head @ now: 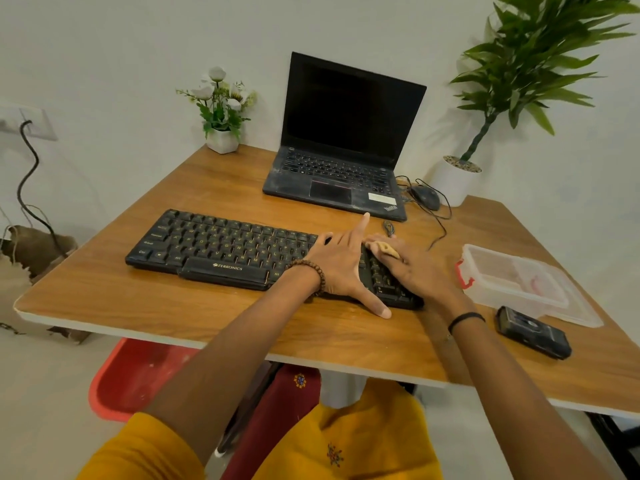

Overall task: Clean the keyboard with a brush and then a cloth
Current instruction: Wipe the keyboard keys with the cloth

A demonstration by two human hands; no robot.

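Observation:
A black keyboard (221,247) with yellow letters lies across the middle of the wooden table (138,306). My left hand (343,268) rests flat on the keyboard's right part, fingers spread, thumb out on the table. My right hand (415,268) lies over the keyboard's right end and grips a small tan object (387,250) between its fingers, probably the brush handle; its bristles are hidden. No cloth is clearly in view.
An open black laptop (343,150) stands behind the keyboard, a mouse (426,197) and cable to its right. A clear plastic box (512,282) and a black device (531,332) lie right of my hand. Two potted plants stand at the back.

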